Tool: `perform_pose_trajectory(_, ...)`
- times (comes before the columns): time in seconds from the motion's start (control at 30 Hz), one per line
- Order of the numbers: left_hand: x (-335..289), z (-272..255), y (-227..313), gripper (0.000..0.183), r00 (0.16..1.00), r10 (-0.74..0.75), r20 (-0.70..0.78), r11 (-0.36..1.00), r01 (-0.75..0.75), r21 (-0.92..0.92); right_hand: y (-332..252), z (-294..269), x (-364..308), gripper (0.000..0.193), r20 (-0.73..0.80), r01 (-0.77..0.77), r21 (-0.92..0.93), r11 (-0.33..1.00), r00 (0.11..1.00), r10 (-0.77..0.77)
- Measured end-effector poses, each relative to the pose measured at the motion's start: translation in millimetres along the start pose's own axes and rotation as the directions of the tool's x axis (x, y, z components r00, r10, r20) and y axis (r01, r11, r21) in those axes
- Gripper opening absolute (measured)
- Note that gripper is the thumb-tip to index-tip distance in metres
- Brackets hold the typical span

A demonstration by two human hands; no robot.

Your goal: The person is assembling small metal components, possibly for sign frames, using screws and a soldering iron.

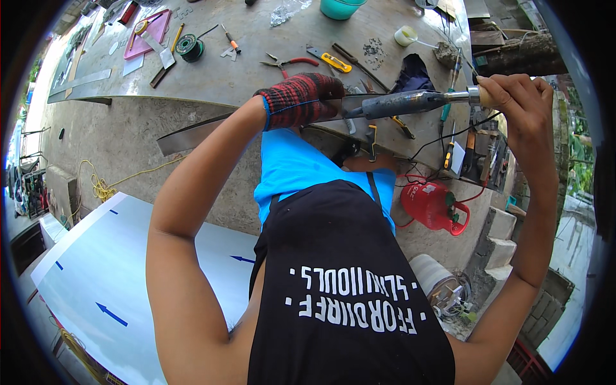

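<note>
My left hand (300, 101) wears a red-and-black knitted glove, its fingers closed round a long grey metal strip (191, 136). The strip's far-left end sticks out beyond my wrist, above the floor. In my bare right hand (523, 99) is the wooden handle of what looks like a large soldering iron (404, 104), with a thick dark barrel and a shiny neck. It lies almost level, its tip end pointing left close to the gloved fingers. Whether the tip touches the strip, I cannot tell. Red-handled pliers (298, 61) lie on the table just beyond the glove.
On the grey table (237, 77) are a wire spool (189, 47), a yellow cutter (336, 62), a pink tray (146, 33), a teal bowl (341, 8) and a dark cloth (411, 74). A red gas cylinder (428, 202) stands below right. A large pale sheet (122, 276) lies left.
</note>
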State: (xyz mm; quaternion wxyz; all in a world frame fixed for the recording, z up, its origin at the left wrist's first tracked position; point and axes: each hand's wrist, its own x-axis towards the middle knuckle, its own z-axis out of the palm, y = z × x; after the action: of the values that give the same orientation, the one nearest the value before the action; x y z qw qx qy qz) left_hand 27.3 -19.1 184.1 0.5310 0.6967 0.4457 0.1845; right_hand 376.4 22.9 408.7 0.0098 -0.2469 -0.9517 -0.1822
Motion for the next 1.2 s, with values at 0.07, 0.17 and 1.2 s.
perform_pose_trajectory(0.07, 0, 3, -3, 0.042, 1.000, 0.013, -0.021, 1.000, -0.013, -0.011, 1, 1, 1, 0.045, 0.001, 0.005, -0.003, 1.000, 1.000, -0.005)
perform_pose_trajectory(0.17, -3, 2, 0, 0.041, 0.999, 0.015, -0.036, 0.999, -0.016, -0.029, 1, 1, 0, 0.044, 0.011, -0.006, 0.007, 1.000, 1.000, 0.006)
perform_pose_trajectory(1.2, 2, 0, -2, 0.049, 0.999, -0.024, 0.032, 0.999, 0.025, -0.036, -2, -1, 5, 0.047, 0.024, -0.014, -0.032, 0.999, 1.000, 0.015)
